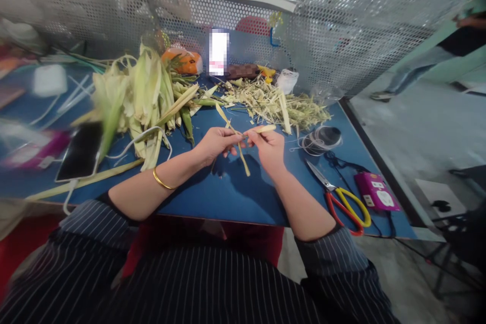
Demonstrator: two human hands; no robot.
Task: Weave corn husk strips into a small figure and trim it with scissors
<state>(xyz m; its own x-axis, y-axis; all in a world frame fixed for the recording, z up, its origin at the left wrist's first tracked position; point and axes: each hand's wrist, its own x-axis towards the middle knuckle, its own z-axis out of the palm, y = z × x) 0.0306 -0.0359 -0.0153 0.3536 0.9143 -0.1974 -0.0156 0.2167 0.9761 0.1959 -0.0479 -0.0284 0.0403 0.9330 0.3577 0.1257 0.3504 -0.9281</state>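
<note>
left hand [220, 143] and right hand [270, 149] are pinching pale husk strips [244, 161] above a bench [228, 202], the work looking unfinished, with scraps [261, 104] shredded and large husks [148, 86] apparently unworked.

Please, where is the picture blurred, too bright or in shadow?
Head view: the white box at far left is blurred; head view: the upright screen is glaring white and blocky; head view: the left hand and right hand look fairly clear, above a soft shadow on the blue table.
</note>
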